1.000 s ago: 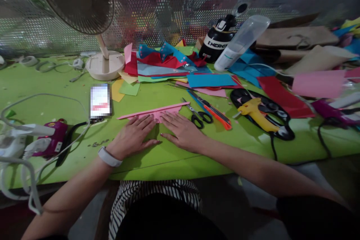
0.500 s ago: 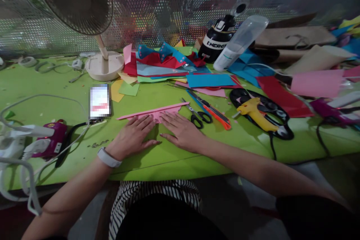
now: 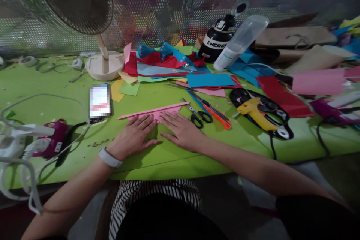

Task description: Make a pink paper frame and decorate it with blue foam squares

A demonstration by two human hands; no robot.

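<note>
The pink paper (image 3: pixel 154 110) lies flat on the green table (image 3: pixel 168 165), near the middle. It has a long, thin strip along its far side, and this strip sticks out past the hands to the left and to the right. The paper looks thin and light. It should bend easily, and it could crease or tear if pulled hard. It may slide on the smooth table too. The two ends of the strip look like good places to pinch it.

The left hand (image 3: pixel 133 135) and the right hand (image 3: pixel 181 130) both lie flat on the paper, side by side. Their fingers are stretched out and pinch nothing.

Just to the right are scissors (image 3: pixel 194 112), then an orange knife (image 3: pixel 221 117). Farther right, a yellow glue gun (image 3: pixel 254 110) lies on something black.

On the far side stands a black bottle (image 3: pixel 215 43) with its lid on, so I cannot tell what is in it. Just to its right, a clear bottle (image 3: pixel 245 39) leans to the right. Its low part is white, but I cannot tell what it holds.
</note>
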